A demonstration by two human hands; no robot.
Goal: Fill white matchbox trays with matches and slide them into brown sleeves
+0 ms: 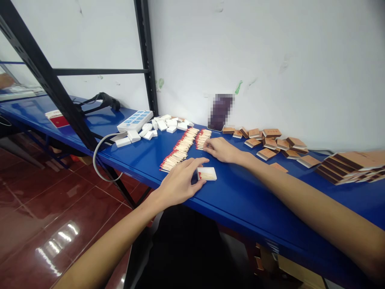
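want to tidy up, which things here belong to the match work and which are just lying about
Likely part of the job:
loose matches
white tray holding matches
small white boxes
orange-brown boxes

Likely just lying about:
power strip
black headset-like object
red-and-white packet
upright phone-like object

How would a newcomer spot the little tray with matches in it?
Start with the blue table, at its near edge in front of the person. There, right beside the left hand, lies a small white tray. Unlike the white pieces heaped near the power strip, it sits apart and visibly holds red-tipped matches.
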